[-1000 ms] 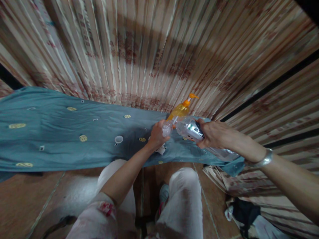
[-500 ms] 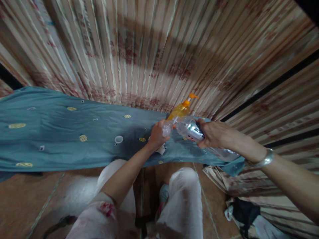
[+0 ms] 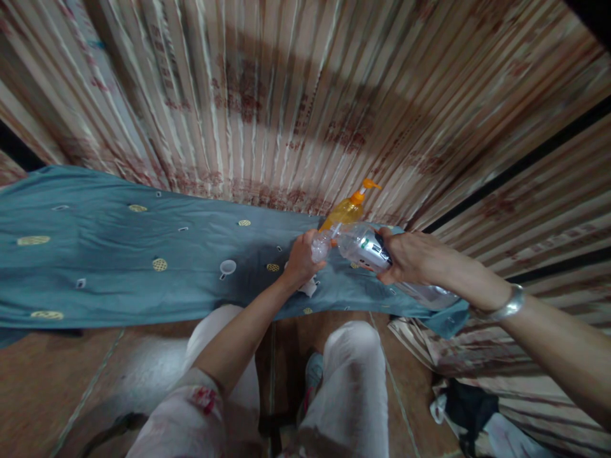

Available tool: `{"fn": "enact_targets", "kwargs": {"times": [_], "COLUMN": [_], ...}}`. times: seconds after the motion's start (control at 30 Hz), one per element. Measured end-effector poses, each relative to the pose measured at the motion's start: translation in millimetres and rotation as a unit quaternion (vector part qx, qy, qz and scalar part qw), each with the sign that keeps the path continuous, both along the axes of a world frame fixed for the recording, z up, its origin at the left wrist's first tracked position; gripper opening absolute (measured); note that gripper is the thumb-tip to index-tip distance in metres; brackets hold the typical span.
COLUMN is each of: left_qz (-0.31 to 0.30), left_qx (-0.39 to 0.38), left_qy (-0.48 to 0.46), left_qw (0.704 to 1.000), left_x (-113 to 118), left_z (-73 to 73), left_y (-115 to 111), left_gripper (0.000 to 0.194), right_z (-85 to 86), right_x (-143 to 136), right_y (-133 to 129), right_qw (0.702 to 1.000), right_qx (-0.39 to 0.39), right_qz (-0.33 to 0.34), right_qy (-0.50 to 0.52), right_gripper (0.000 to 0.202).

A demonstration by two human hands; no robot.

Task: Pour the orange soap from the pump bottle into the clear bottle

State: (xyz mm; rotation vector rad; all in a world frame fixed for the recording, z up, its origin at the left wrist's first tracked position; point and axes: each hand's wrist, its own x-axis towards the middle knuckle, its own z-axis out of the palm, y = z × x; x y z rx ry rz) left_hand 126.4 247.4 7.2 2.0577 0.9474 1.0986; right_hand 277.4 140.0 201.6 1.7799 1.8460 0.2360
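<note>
My right hand is wrapped round a large clear plastic bottle with a silver label, tipped over with its mouth toward the left. Closed in my left hand is a small clear plastic container; its exact kind cannot be made out. The bottle's neck meets the container's opening, or nearly so. Just behind them stands a pump bottle of yellow liquid with an orange pump head. Below my left hand lies a small white piece, perhaps paper, partly hidden.
A blue-green patterned cloth covers the long narrow surface in front of me. Pleated curtains hang behind it and to the right, with dark bars across them. Dark and light fabric lies at lower right on the tiled floor.
</note>
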Motion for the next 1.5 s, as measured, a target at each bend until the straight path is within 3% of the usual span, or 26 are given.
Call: {"fn": "enact_targets", "kwargs": {"times": [0.47,0.87,1.5], "left_qz": [0.003,0.0,0.002], "left_qx": [-0.009,-0.006,-0.003], "left_qy": [-0.004,0.002,-0.001], "left_qw": [1.0,1.0,1.0], "left_x": [0,-1,0], "left_z": [1.0,2.0,-0.6], "left_y": [-1,-1,0], "left_gripper": [0.076,0.075,0.077], "right_z": [-0.7,5.5,-1.9], "right_x": [2,-8,4], "right_y": [0,0,1], "right_qw": [1.0,1.0,1.0], "right_qx": [0.007,-0.014,0.001], "right_qz": [0.02,-0.005,0.016], "right_qy": [0.002,-0.005,-0.005], "right_gripper": [0.056,0.06,0.057]}}
